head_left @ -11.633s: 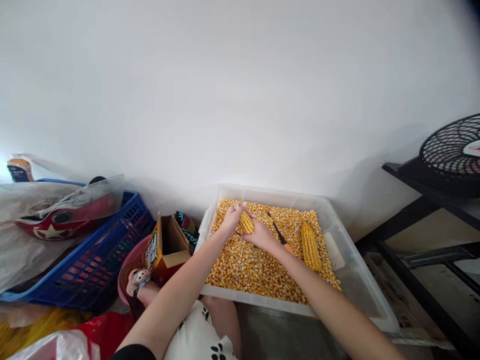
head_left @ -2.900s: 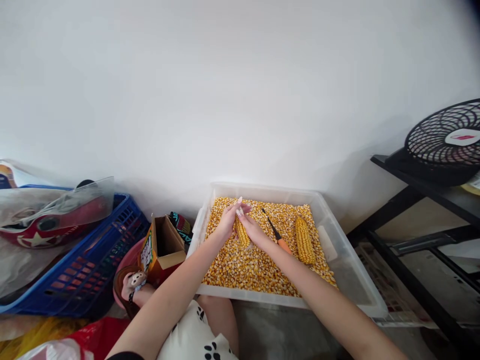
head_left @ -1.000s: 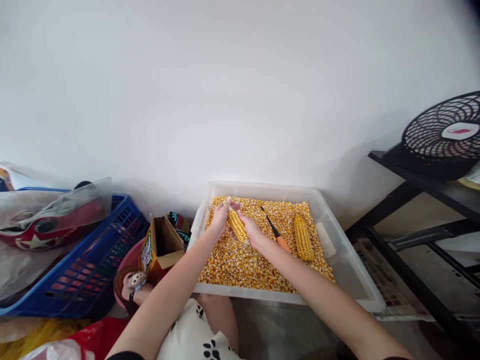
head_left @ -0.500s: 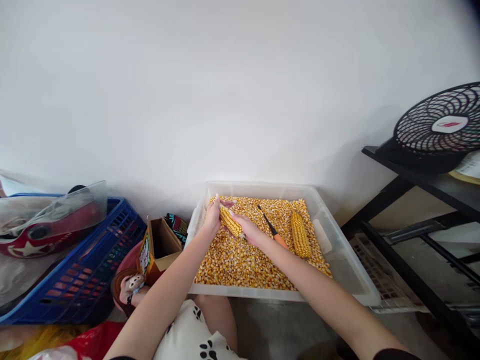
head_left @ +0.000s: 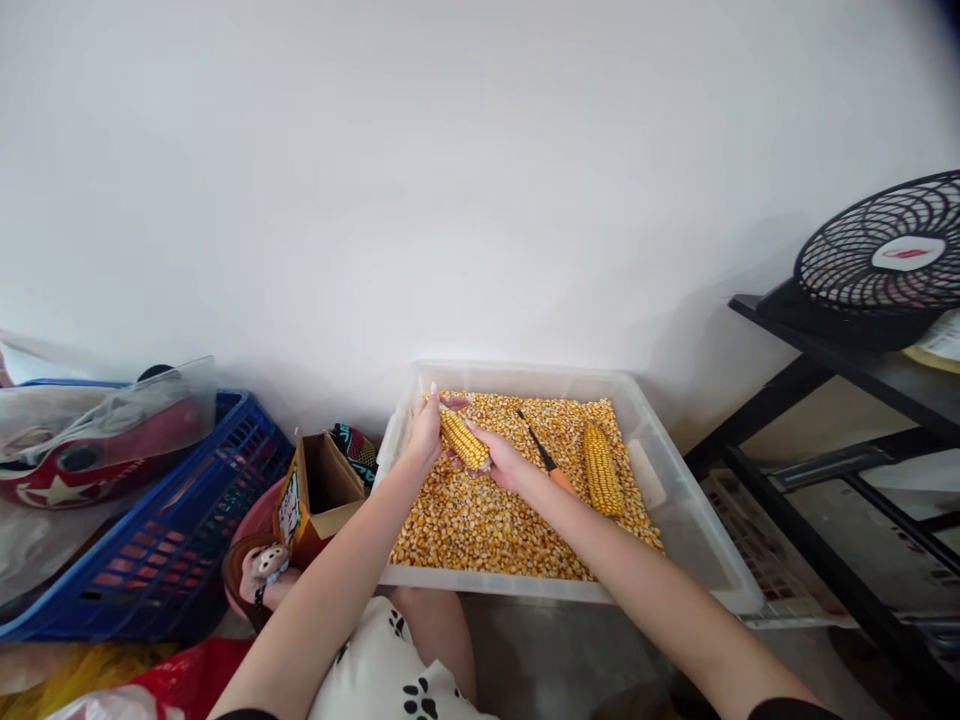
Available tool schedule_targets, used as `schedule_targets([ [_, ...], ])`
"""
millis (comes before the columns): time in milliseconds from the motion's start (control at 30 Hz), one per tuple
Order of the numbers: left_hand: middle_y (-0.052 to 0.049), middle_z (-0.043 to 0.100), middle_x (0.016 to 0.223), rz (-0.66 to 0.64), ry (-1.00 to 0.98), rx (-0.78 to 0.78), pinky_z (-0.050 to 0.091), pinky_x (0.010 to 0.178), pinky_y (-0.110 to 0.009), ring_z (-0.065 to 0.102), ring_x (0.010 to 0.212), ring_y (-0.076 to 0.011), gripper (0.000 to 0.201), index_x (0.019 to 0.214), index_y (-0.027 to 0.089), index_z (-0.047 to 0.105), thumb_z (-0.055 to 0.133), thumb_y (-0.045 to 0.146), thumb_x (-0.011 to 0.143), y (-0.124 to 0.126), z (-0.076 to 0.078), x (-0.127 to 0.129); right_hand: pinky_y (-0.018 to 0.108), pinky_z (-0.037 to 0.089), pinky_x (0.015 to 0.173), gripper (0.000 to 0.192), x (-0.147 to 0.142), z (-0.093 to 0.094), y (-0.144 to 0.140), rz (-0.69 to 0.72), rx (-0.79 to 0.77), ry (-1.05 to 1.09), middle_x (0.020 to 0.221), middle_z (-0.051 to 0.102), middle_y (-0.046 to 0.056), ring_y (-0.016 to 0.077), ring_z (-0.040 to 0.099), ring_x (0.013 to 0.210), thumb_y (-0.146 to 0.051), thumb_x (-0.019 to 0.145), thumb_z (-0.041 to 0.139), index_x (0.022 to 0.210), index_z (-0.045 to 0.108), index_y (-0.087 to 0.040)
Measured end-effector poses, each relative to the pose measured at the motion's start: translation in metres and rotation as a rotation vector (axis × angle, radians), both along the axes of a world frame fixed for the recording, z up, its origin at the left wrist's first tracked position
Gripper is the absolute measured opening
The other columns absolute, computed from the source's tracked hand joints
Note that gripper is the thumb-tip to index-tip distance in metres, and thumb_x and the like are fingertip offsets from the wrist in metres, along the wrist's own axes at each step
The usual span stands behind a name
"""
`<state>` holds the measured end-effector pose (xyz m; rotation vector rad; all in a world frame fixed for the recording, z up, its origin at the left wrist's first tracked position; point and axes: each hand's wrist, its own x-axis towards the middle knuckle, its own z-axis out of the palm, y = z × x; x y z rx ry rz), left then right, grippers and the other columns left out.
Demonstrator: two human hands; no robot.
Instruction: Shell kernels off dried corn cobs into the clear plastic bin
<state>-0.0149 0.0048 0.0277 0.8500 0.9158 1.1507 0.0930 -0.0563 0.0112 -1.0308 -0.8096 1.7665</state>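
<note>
Much of the corn cob (head_left: 463, 440) is covered by the two hands around it, so only its middle stretch of yellow kernels shows, and whether either end is already bare cannot be made out. The left hand (head_left: 427, 436) wraps its far end with fingers curled over it, and the right hand (head_left: 501, 462) cups the near end from below; each grip is closed on the cob, held just above the loose kernels (head_left: 480, 525). The cob is short and stubby, tilted so the end in the left hand sits farther from the person, and its kernels run in tight, bumpy rows. Below both hands, the loose kernels form a grainy golden bed filling most of a translucent plastic tub (head_left: 679, 520) with rounded corners and smooth walls. Just right of the right hand lies a slim tool (head_left: 547, 462) with a dark shaft and an orange handle, its tip too small to read. Beyond it rests a whole cob (head_left: 601, 482), longer and fully kerneled. Well to the left of the left hand stand an open cardboard box (head_left: 319, 492) and a blue lattice crate (head_left: 165, 540), the crate cut off by the frame edge.
</note>
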Motion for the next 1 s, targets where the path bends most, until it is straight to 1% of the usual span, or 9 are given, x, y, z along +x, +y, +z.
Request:
schedule_targets([
  [100, -0.008, 0.071, 0.082, -0.018, 0.016, 0.035, 0.05, 0.057, -0.031, 0.065, 0.064, -0.0208, 0.037, 0.078, 0.018, 0.06, 0.05, 0.054, 0.078, 0.0, 0.001, 0.001, 0.022, 0.04, 0.04, 0.04, -0.001, 0.0, 0.0, -0.085, -0.024, -0.035, 0.071, 0.069, 0.006, 0.014, 0.06, 0.051, -0.046, 0.09, 0.035, 0.101, 0.06, -0.016],
  [200, -0.009, 0.071, 0.078, -0.02, -0.011, 0.058, 0.051, 0.06, -0.031, 0.066, 0.073, -0.0235, 0.035, 0.07, 0.018, 0.058, 0.053, 0.052, 0.076, -0.003, 0.005, 0.003, 0.023, 0.042, 0.04, 0.041, -0.002, 0.0, -0.001, -0.096, -0.024, -0.064, 0.068, 0.069, 0.004, 0.0142, 0.059, 0.048, -0.051, 0.087, 0.041, 0.101, 0.059, -0.018],
  [300, -0.008, 0.071, 0.074, -0.02, -0.044, 0.042, 0.051, 0.057, -0.03, 0.066, 0.071, -0.0229, 0.033, 0.068, 0.018, 0.053, 0.056, 0.05, 0.075, -0.006, 0.009, 0.004, 0.022, 0.04, 0.037, 0.041, -0.003, 0.0, -0.002, -0.085, 0.001, -0.087, 0.065, 0.068, 0.004, 0.0138, 0.057, 0.045, -0.053, 0.084, 0.046, 0.1, 0.059, -0.018],
  [433, -0.007, 0.07, 0.073, -0.034, -0.049, 0.029, 0.049, 0.051, -0.029, 0.065, 0.063, -0.0215, 0.032, 0.07, 0.019, 0.049, 0.057, 0.049, 0.075, -0.008, 0.011, 0.006, 0.02, 0.037, 0.035, 0.039, -0.002, -0.001, -0.001, -0.122, -0.031, -0.048, 0.068, 0.069, 0.006, 0.0137, 0.057, 0.045, -0.046, 0.09, 0.037, 0.102, 0.058, -0.015],
  [533, -0.007, 0.069, 0.072, -0.034, -0.068, 0.026, 0.049, 0.054, -0.03, 0.065, 0.066, -0.0222, 0.029, 0.07, 0.019, 0.052, 0.055, 0.047, 0.077, -0.005, 0.009, 0.004, 0.022, 0.041, 0.038, 0.048, 0.0, 0.0, 0.0, -0.068, -0.081, 0.029, 0.072, 0.069, 0.008, 0.0146, 0.059, 0.049, -0.05, 0.092, 0.027, 0.104, 0.058, -0.015],
  [633, -0.009, 0.069, 0.071, -0.019, -0.134, -0.021, 0.05, 0.058, -0.031, 0.066, 0.07, -0.0232, 0.03, 0.067, 0.019, 0.054, 0.049, 0.045, 0.081, 0.003, 0.005, 0.001, 0.024, 0.046, 0.043, 0.046, 0.004, 0.003, -0.001, 0.037, -0.022, 0.034, 0.077, 0.069, 0.007, 0.0146, 0.061, 0.053, -0.052, 0.089, 0.034, 0.105, 0.058, -0.016],
  [767, -0.006, 0.066, 0.064, 0.078, -0.227, -0.131, 0.048, 0.057, -0.03, 0.064, 0.062, -0.0199, 0.031, 0.062, 0.02, 0.05, 0.043, 0.04, 0.084, 0.01, 0.003, -0.004, 0.02, 0.044, 0.044, 0.031, 0.004, 0.005, -0.005, 0.076, 0.104, -0.052, 0.085, 0.069, 0.004, 0.0131, 0.063, 0.06, -0.041, 0.086, 0.05, 0.106, 0.058, -0.019],
  [867, 0.0, 0.057, 0.05, 0.139, -0.225, -0.189, 0.047, 0.053, -0.029, 0.058, 0.049, -0.0165, 0.031, 0.061, 0.021, 0.046, 0.042, 0.041, 0.084, 0.009, 0.002, -0.004, 0.019, 0.039, 0.039, 0.029, -0.001, 0.004, -0.006, 0.033, 0.114, -0.124, 0.08, 0.068, 0.004, 0.0122, 0.061, 0.056, -0.039, 0.089, 0.045, 0.103, 0.059, -0.018],
  [1000, 0.003, 0.049, 0.044, 0.133, -0.193, -0.18, 0.044, 0.048, -0.027, 0.052, 0.041, -0.0149, 0.032, 0.06, 0.023, 0.046, 0.043, 0.045, 0.083, 0.007, 0.0, -0.001, 0.018, 0.033, 0.035, 0.036, -0.004, 0.004, -0.005, -0.007, 0.086, -0.164, 0.073, 0.068, 0.006, 0.0121, 0.059, 0.048, -0.039, 0.093, 0.034, 0.1, 0.06, -0.015],
])
